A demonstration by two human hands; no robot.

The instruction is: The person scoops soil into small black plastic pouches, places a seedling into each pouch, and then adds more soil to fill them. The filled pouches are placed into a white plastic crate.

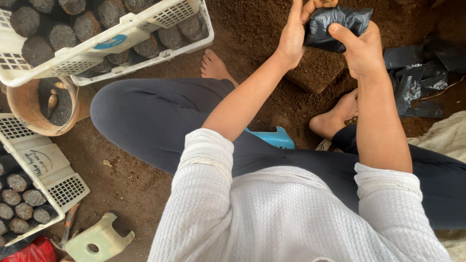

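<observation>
— What's around you, biggest things first?

— You sit on a dirt floor [252, 29] of loose brown soil, knees spread, bare feet near a packed mound of soil [315, 73]. Far left, a white crate [121, 34] leans, packed with filled black bags of soil; a second white crate [43, 170] sits near left, holding more of them. Between the two crates stands a clay pot [29, 111]. Far right lies a pile of empty black bags [417, 77]. A blue plastic piece [274, 138] shows just beside your leg, and a pale green plastic piece [99, 240] lies near left.

— And your hands?

— Both are raised at the far side, above the mound. Your left hand [293, 36] has its fingers clenched on the left end of a small black bag [335, 26]. Your right hand [359, 51] grips it from the right, thumb laid over the top.
</observation>
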